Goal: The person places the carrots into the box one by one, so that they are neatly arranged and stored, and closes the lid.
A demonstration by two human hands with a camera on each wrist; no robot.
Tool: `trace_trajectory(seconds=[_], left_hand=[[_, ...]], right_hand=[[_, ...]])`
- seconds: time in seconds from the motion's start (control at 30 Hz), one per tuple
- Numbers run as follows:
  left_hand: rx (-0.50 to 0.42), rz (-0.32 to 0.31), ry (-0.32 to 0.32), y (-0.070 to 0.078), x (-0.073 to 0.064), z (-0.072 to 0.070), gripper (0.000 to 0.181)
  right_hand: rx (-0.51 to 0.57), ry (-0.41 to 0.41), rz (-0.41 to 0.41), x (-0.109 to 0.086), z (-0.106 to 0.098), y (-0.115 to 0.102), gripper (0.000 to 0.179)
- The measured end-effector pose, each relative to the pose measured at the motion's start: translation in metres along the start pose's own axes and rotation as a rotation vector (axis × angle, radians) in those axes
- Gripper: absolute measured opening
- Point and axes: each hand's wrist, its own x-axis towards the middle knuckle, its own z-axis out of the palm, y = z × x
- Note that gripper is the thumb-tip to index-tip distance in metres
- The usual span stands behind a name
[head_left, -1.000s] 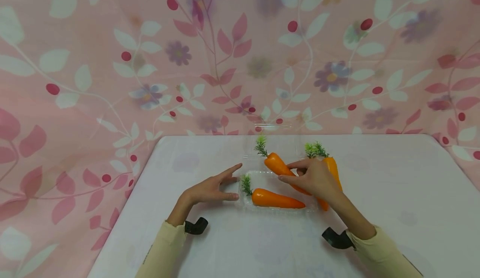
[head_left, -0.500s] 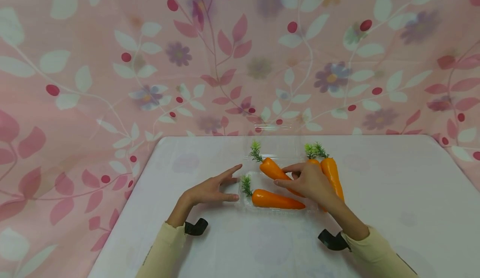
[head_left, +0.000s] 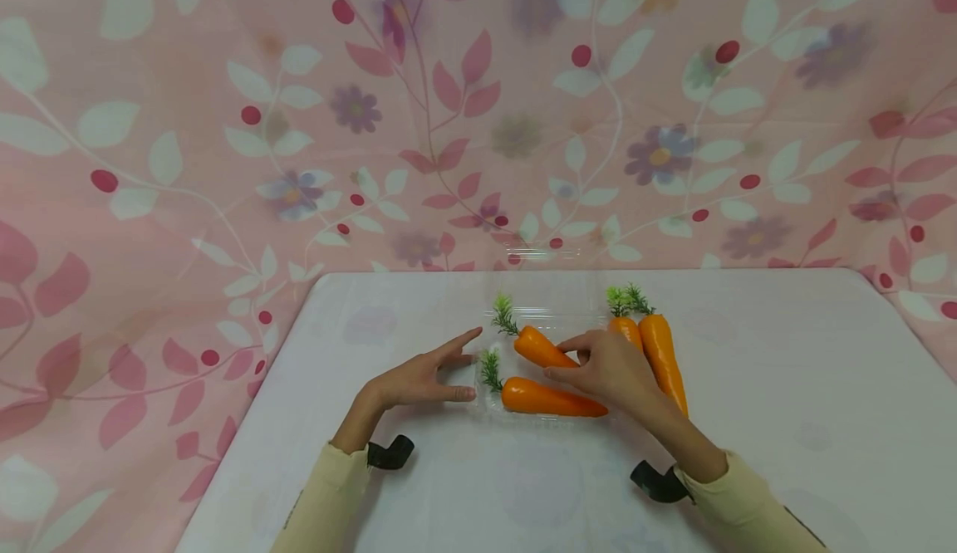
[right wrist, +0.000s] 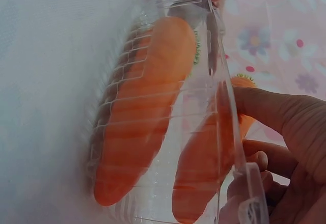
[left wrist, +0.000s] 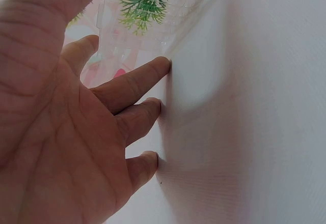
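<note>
At the far left, a pale sleeve point(head_left: 321, 495) runs off the bottom edge, with a black wrist piece point(head_left: 391, 453) beside it. The left hand point(head_left: 419, 379) is spread, fingers apart, holding nothing, at the left end of a clear plastic clamshell point(head_left: 489, 413); whether its thumb touches the wall is hard to tell. The clamshell's raised lid almost vanishes against the floral backdrop point(head_left: 449, 121). Inside, along the near side, lies the front carrot point(head_left: 549, 397), its green fronds at the left. Behind it, the tilted carrot point(head_left: 538, 346) is pinched between the thumb and fingers of the right hand point(head_left: 613, 370), which hides its tapered end in the head view; the right wrist view shows that end, blurred, through the clear wall. Farther right on the white counter point(head_left: 807, 387), the half-hidden carrot point(head_left: 626, 330) disappears behind the hand, and the outer carrot point(head_left: 665, 362) lies against it.
</note>
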Motion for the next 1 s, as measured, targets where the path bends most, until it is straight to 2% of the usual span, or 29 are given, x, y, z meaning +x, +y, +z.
trace_trajectory(seconds=[0.37,0.7,1.0], left_hand=[[-0.005,0.005,0.006,0.000,-0.001,0.000,0.091],[-0.030,0.008,0.000,-0.001,-0.001,0.000,0.091],[-0.013,0.007,0.005,0.001,-0.001,0.000,0.091]], right_hand=[[-0.101,-0.051,0.016,-0.002,0.005,-0.007,0.045],[-0.129,-0.066,-0.004,-0.001,0.012,-0.007,0.038],[-0.159,-0.096,-0.032,0.002,0.014,-0.005,0.035]])
